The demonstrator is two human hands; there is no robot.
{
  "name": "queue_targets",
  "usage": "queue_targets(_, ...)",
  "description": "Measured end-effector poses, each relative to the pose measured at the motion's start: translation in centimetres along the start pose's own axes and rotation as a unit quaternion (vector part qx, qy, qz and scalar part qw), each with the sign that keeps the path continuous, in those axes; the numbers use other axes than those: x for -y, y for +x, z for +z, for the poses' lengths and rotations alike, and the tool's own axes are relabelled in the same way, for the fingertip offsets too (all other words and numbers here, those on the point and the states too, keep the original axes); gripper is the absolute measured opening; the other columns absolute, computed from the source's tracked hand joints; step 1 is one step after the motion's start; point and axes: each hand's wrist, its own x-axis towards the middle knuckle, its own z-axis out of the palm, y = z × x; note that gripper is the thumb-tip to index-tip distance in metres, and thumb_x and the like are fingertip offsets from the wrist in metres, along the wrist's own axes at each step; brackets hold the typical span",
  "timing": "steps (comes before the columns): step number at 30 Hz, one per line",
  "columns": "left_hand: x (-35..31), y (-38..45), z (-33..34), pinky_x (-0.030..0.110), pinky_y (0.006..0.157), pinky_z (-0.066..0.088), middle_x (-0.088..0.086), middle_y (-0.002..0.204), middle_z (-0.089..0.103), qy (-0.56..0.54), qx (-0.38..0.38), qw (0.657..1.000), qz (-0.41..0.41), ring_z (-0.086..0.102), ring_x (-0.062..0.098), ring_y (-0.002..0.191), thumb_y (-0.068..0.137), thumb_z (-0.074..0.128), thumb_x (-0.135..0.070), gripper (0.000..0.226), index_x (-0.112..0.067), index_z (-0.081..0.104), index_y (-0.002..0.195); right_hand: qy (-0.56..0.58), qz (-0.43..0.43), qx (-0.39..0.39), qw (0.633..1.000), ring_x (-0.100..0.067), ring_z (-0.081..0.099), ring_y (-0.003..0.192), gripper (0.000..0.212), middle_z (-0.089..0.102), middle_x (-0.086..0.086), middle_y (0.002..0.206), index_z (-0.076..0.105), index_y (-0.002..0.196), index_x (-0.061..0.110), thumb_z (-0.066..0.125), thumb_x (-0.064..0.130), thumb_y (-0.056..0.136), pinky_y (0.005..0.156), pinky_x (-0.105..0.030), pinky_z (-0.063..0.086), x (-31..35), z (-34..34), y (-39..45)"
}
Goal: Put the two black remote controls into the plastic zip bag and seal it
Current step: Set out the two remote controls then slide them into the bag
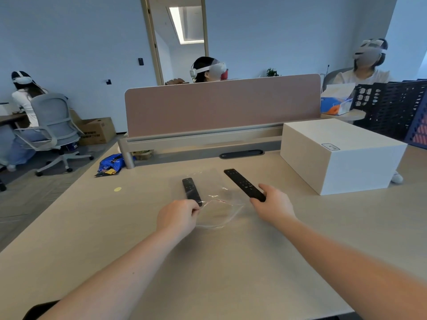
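A clear plastic zip bag (pixel 217 204) lies on the beige table, its mouth toward me and gaping open. My left hand (pixel 176 218) pinches the left corner of the bag's mouth and lifts its upper edge. The shorter black remote control (pixel 191 191) lies at the bag's left side, seemingly inside it, its near end by my left fingers. My right hand (pixel 273 204) grips the near end of the longer black remote control (pixel 243 184), which points away from me just above the bag's right side.
A large white box (pixel 339 155) stands on the table (pixel 138 239) to the right. A pink divider panel (pixel 221 105) closes the far edge, with a black crate (pixel 392 107) at far right. Three people with headsets sit beyond. A yellow sticker (pixel 117 189) is at left.
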Motion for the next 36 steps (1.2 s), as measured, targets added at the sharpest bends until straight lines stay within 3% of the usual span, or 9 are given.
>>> queue_targets(2,-0.1,0.1,-0.1,0.03,0.065,0.046,-0.004,0.096,0.073,0.003,0.002,1.0,-0.005,0.063,0.026,0.091,0.089,0.051,-0.024,0.018,-0.028,0.069,0.09,0.107,0.005,0.036,0.994,-0.024,0.063,0.099,0.054,0.065,-0.007,0.122,0.044,0.139,0.018,0.062,0.028,0.089,0.079,-0.029,0.051,1.0,-1.1,-0.5)
queue_targets(5,-0.4,0.2,-0.5,0.03,0.067,0.048,-0.004,0.097,0.073,0.008,-0.004,1.0,-0.017,0.063,0.027,0.092,0.088,0.05,-0.026,0.019,-0.03,0.069,0.092,0.204,0.013,0.123,0.971,-0.018,0.063,0.08,0.048,0.072,-0.005,0.107,0.055,0.13,0.018,0.069,0.024,0.084,0.074,-0.025,0.052,2.2,-3.3,-1.4)
queue_targets(7,-0.6,0.3,-0.7,0.032,0.071,0.054,-0.003,0.095,0.073,0.009,-0.005,1.0,-0.026,0.064,0.027,0.09,0.088,0.051,-0.025,0.019,-0.029,0.07,0.091,0.196,0.001,0.17,0.966,-0.016,0.063,0.074,0.043,0.074,-0.003,0.096,0.059,0.124,0.018,0.071,0.021,0.083,0.076,-0.024,0.053,2.7,-4.6,-2.1)
queue_targets(10,-0.8,0.2,-1.1,0.034,0.074,0.056,-0.001,0.095,0.073,0.02,-0.011,0.999,-0.042,0.065,0.029,0.091,0.088,0.053,-0.027,0.018,-0.028,0.07,0.092,0.158,-0.015,0.212,0.964,-0.017,0.064,0.073,0.037,0.075,-0.009,0.095,0.065,0.116,0.015,0.073,0.018,0.081,0.084,-0.032,0.055,2.5,-6.0,-3.1)
queue_targets(13,-1.0,0.1,-1.3,0.033,0.071,0.051,0.0,0.093,0.072,0.032,-0.007,0.999,-0.043,0.064,0.028,0.09,0.089,0.051,-0.025,0.019,-0.027,0.069,0.095,0.107,-0.019,0.232,0.967,-0.015,0.06,0.069,0.028,0.072,-0.007,0.082,0.072,0.105,0.014,0.075,0.02,0.078,0.075,-0.028,0.051,2.0,-6.7,-4.6)
queue_targets(16,-1.0,0.1,-1.5,0.033,0.07,0.051,0.0,0.095,0.073,0.022,-0.006,0.999,-0.038,0.063,0.028,0.089,0.09,0.052,-0.027,0.019,-0.026,0.07,0.094,0.03,-0.021,0.205,0.978,-0.013,0.054,0.063,0.019,0.063,0.002,0.069,0.075,0.095,0.019,0.071,0.026,0.079,0.058,-0.021,0.042,1.6,-6.3,-6.0)
queue_targets(20,-1.3,0.0,-1.3,0.032,0.07,0.052,-0.002,0.096,0.073,0.017,-0.008,1.0,-0.024,0.063,0.027,0.09,0.091,0.051,-0.03,0.019,-0.027,0.07,0.094,-0.076,-0.04,0.131,0.988,-0.02,0.053,0.061,0.018,0.059,0.0,0.068,0.072,0.087,0.018,0.061,0.031,0.081,0.048,-0.024,0.037,2.0,-3.6,-6.8)
queue_targets(28,-1.7,-0.7,-1.2,0.033,0.073,0.05,-0.002,0.103,0.073,0.0,-0.014,1.0,0.001,0.063,0.028,0.097,0.09,0.053,-0.029,0.017,-0.031,0.069,0.096,-0.147,-0.077,0.059,0.984,-0.033,0.065,0.09,0.023,0.069,-0.015,0.097,0.062,0.099,0.006,0.049,0.022,0.09,0.063,-0.028,0.04,3.9,3.4,-4.6)
queue_targets(36,-0.9,-1.1,-0.5,0.031,0.068,0.047,-0.004,0.102,0.072,-0.002,-0.025,0.999,0.045,0.062,0.024,0.098,0.091,0.051,-0.029,0.02,-0.027,0.069,0.096,-0.125,-0.062,0.045,0.989,-0.033,0.063,0.093,0.014,0.069,-0.015,0.101,0.061,0.089,0.008,0.05,0.015,0.091,0.066,-0.03,0.042,5.1,8.7,-0.8)
